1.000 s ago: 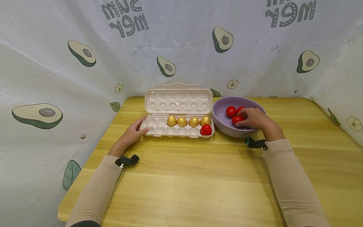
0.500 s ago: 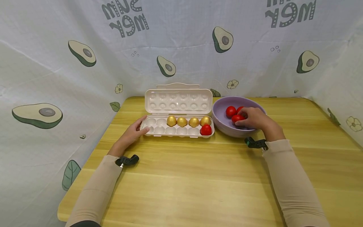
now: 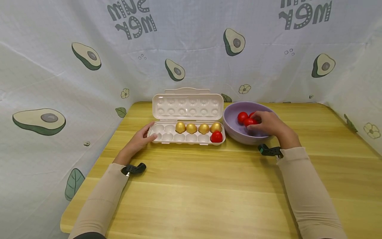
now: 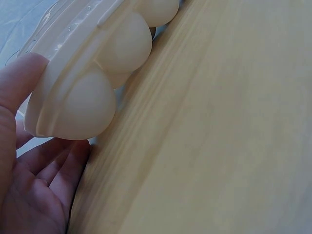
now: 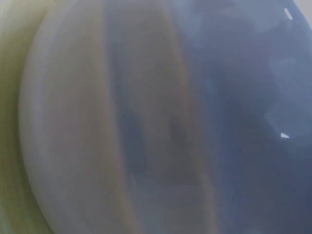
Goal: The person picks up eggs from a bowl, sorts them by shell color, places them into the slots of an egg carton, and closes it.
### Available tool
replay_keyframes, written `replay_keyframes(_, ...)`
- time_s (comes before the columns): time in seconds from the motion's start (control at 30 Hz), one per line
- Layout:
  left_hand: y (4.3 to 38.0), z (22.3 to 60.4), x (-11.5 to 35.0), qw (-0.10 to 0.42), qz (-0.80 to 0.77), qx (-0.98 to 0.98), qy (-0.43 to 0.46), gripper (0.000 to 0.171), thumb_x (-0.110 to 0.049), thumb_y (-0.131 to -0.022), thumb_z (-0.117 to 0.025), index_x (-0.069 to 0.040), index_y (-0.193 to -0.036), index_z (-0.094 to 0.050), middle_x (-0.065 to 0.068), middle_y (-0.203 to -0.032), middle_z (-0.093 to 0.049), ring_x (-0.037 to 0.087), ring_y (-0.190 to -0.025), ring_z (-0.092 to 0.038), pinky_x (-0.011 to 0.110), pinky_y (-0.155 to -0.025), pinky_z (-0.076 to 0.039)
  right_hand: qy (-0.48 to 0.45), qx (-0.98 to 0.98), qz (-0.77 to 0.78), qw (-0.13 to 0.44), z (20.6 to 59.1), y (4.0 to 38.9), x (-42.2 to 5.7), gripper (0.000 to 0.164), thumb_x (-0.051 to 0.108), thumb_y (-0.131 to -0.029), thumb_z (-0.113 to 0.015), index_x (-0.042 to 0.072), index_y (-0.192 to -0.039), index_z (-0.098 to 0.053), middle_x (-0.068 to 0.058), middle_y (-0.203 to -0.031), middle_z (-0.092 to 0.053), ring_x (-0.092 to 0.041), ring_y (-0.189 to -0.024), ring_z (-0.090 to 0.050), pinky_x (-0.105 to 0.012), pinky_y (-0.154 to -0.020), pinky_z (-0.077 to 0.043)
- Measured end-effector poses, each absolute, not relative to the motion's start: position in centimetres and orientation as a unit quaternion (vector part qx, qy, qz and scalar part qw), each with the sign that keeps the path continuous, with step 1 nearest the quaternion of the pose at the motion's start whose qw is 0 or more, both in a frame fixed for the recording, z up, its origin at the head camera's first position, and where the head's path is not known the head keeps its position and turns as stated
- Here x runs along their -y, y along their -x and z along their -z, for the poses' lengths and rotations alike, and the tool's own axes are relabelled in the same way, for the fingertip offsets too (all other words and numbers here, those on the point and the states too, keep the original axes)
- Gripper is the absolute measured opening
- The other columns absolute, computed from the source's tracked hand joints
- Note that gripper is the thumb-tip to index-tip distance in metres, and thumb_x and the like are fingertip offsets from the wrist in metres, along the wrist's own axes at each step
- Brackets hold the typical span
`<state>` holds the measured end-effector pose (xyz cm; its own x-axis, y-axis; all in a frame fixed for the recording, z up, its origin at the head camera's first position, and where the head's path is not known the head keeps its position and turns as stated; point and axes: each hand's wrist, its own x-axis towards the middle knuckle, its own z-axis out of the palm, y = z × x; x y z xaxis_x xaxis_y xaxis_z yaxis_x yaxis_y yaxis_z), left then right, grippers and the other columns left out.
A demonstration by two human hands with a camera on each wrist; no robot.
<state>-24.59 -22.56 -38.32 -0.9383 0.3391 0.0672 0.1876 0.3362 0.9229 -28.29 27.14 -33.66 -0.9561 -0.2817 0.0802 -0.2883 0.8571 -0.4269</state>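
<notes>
A pale cloth (image 3: 194,43) hangs behind the fingers (image 3: 147,127), with grey letters (image 3: 148,22) high above them. It has avocado pictures (image 3: 230,40), flowers (image 3: 245,89) and green leaves (image 3: 74,184) on it. Below the fingers is a yellow wood worktop (image 3: 194,192).

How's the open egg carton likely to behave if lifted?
The egg carton looks like moulded plastic, so probably fairly stiff. Its raised lid appears hinged and may flop. The gold balls and red ball sit toward its right end, so that side might dip.
</notes>
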Motion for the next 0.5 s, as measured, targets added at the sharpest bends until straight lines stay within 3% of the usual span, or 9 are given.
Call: replay_keyframes(0.5, 24.68, 38.41, 22.62, 0.070, -0.554, -0.814, -0.161, 0.065, -0.017, -0.092, -0.053, -0.007, -0.144, -0.016, 0.012, -0.149, -0.013, 0.025, -0.135, -0.015, 0.041, -0.108, -0.014, -0.144, 0.958, -0.248, 0.021, 33.65, 28.32, -27.05, 0.045, 0.036, -0.077, -0.070, 0.004, -0.106, -0.059, -0.013, -0.103, -0.058, -0.028, -0.095, -0.048, -0.046, -0.084, -0.042)
